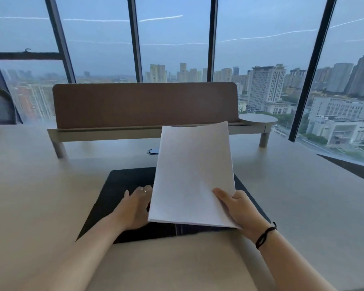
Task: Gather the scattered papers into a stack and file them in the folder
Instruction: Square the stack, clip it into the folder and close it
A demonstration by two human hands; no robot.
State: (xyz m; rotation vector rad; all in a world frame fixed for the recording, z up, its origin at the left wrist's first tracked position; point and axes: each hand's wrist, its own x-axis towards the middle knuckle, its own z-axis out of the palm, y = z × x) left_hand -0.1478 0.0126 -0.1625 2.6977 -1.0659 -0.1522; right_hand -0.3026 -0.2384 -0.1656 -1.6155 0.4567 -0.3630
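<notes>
Already stacked, the papers (193,175) were held up tilted over the dark folder (122,185), which lay flat on the desk (40,185), apparently open, its spine seam showing at the near edge under the stack. Right hand (237,208) pinched the stack's near right corner, thumb on top. Left hand (135,206) lay on the folder's left half just beside the stack's left edge, a ring on one finger; its fingertips ran under the sheets, so whether it was flat or gripping I couldn't tell. No loose sheets showed on the desk, so gathering looked done and filing was the step in hand. To do it well: keep the left hand pinning the folder so it doesn't slide, lower the stack flat onto the right half, square its left edge against the spine, then release. A one-corner grip risked the sheets fanning or sagging, so support from below would help.
</notes>
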